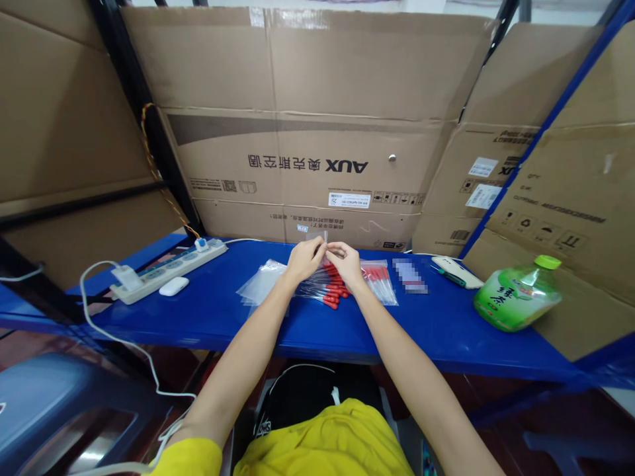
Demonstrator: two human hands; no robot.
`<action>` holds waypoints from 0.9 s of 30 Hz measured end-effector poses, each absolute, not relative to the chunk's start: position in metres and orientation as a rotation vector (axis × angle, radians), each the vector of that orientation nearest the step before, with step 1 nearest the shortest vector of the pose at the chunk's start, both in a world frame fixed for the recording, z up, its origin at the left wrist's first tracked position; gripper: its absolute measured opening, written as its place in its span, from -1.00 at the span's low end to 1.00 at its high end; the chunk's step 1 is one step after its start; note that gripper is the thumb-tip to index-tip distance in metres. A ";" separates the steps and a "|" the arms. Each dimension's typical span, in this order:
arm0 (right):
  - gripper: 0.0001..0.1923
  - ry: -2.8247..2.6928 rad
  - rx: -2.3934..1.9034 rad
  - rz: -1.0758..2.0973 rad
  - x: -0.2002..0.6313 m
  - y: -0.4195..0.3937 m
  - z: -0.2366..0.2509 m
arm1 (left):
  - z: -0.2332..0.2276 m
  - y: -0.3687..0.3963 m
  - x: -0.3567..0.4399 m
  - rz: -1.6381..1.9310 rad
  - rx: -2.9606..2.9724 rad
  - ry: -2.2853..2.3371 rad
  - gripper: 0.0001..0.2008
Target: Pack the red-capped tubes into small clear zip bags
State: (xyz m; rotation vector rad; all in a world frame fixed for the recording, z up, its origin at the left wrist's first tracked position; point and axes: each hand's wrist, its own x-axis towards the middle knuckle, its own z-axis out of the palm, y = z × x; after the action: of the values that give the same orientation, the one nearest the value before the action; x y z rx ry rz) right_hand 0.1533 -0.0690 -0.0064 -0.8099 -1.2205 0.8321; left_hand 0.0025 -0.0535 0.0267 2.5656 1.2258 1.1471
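"Clear bag (316, 235) — location?"

"Over the blue table (322, 337), in front of the cardboard panel (317, 66), between both hands. Top edge toward the panel; lower part largely hidden by the fingers."

"State of the fingers?"

"Left hand (304, 258): thumb and fingertips pinched on the bag. Right hand (346, 260): likewise pinched, close beside the left. Cannot tell from this view whether sealed or unsealed at the bag's edge."

"Reason for a two-handed pinch?"

"Judging from the pose, control of thin, limp film. With one hand only, liable to fold or slip; with opposed fingertips, probably steadier."

"Material below the hands?"

"Loose red-tipped pieces (331, 299), slender and clear-shafted, fanned on the table between the forearms. Red ends mostly at right, shafts at left — presumably aligned for easy pickup by one end."

"Items to either side?"

"At left, flat clear bags (262, 281), overlapping, near the left wrist; probably placed for a short reach. At right, bagged red-tipped pieces (378, 281), just beside the right hand; apparently set apart from the loose pile to avoid mixing."

"Outer zone?"

"Farther right, green bottle (518, 294), tilted, and white box (456, 270). Farther left, power strip (169, 268). Likely set outward for elbow room."
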 end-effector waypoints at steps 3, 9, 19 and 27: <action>-0.71 -1.220 -0.829 0.834 0.154 -0.069 -0.007 | 0.026 -0.051 0.001 1.127 2.550 1.214 -0.66; -0.73 -1.223 -0.841 0.826 0.154 -0.070 -0.009 | 0.023 -0.050 0.001 1.135 2.491 1.240 -0.64; -0.64 -1.187 -0.865 0.833 0.157 -0.066 -0.012 | 0.016 -0.042 0.003 1.094 2.496 1.125 -0.65; -0.65 -1.167 -0.876 0.832 0.160 -0.060 -0.018 | 0.015 -0.042 0.003 1.094 2.515 1.062 -0.67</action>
State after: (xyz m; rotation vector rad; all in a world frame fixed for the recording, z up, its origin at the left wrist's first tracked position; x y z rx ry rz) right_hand 0.1605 -0.0596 -0.0177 -0.8758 -1.1667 0.8316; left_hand 0.0035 -0.0418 0.0153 2.5150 1.0625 1.0941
